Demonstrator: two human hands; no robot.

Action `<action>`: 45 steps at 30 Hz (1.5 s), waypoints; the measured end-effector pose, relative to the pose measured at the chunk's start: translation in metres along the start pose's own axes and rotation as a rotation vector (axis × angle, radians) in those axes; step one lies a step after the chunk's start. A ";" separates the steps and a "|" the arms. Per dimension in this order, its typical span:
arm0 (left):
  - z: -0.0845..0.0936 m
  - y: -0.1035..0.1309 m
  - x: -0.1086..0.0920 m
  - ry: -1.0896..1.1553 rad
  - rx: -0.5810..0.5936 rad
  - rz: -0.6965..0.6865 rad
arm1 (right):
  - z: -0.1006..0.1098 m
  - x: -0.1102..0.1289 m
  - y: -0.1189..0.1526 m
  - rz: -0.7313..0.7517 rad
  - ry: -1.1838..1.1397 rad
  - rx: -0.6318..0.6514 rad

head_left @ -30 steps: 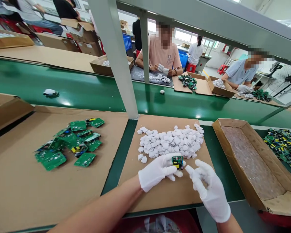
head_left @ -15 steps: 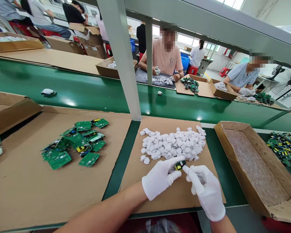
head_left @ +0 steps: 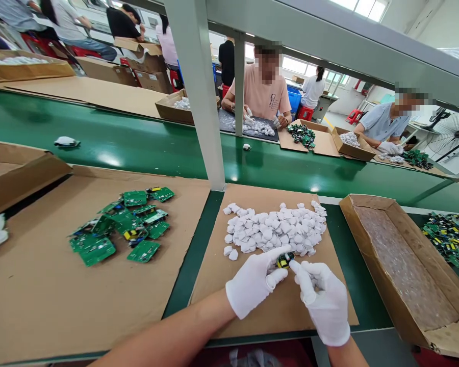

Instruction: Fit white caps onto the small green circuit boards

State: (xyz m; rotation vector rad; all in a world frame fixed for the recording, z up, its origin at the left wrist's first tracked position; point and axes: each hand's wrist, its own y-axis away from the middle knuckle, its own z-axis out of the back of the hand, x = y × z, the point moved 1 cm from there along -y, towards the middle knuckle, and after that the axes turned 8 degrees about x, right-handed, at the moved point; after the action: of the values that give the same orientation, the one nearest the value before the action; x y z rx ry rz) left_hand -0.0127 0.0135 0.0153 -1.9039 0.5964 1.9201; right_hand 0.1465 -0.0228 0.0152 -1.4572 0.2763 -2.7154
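Above the cardboard sheet, my white-gloved left hand [head_left: 257, 279] holds a small green circuit board [head_left: 285, 260] with a yellow component between thumb and fingers. My right hand [head_left: 324, 295], also gloved, is closed with curled fingers, and its index fingertip meets the board's right edge. Whether anything small sits in the right fingers is hidden. Just beyond both hands spreads a heap of small white pieces [head_left: 275, 227]; they look soft and folded. Further left, a loose pile of green circuit boards [head_left: 117, 221] lies on another cardboard sheet [head_left: 80, 311].
To my right are an open cardboard box [head_left: 405, 265] with a clear plastic lining and a heap of boards [head_left: 449, 239]. A green conveyor belt [head_left: 153, 150] runs behind a grey post [head_left: 193, 92]. Small white-wrapped items [head_left: 66, 141] lie on it. Co-workers sit across the belt.
Both hands keep nearly the same pose around the circuit board. The view has shifted slightly. The white-wrapped items on the belt have moved left, and a co-worker's hand opposite has lowered to the white pieces.
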 end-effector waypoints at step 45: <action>0.004 -0.011 0.003 0.570 0.027 0.090 | -0.028 0.004 -0.033 0.687 0.282 -0.003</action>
State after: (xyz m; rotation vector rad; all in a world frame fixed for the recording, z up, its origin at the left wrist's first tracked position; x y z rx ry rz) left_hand -0.0102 0.0244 0.0122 -2.4503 0.8705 1.3882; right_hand 0.1226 0.0124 0.0093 -0.7625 0.6507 -2.3171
